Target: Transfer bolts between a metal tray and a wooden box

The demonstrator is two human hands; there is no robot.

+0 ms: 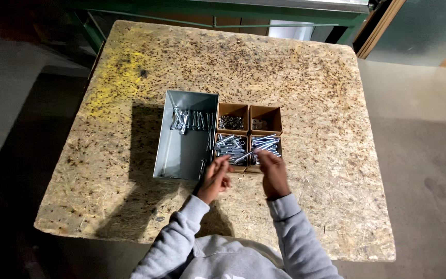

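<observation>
My left hand (216, 179) hovers at the front edge of the near-left cardboard box (230, 146), which is full of silver bolts. Its fingers are bunched together, and whether they pinch anything is too small to tell. My right hand (273, 173) is over the front of the near-right box (266, 144), also full of bolts. Its fingers are closed on a silver bolt (242, 157) that points left toward my left fingertips. Behind these stand two more boxes, one with nuts (232, 122) and one with washers (265, 123).
A grey metal tray (180, 152) sits left of the boxes with several bolts at its far end. Everything rests on a chipboard tabletop (316, 103) with a yellow stain at the far left. A green frame stands behind it, with concrete floor on both sides.
</observation>
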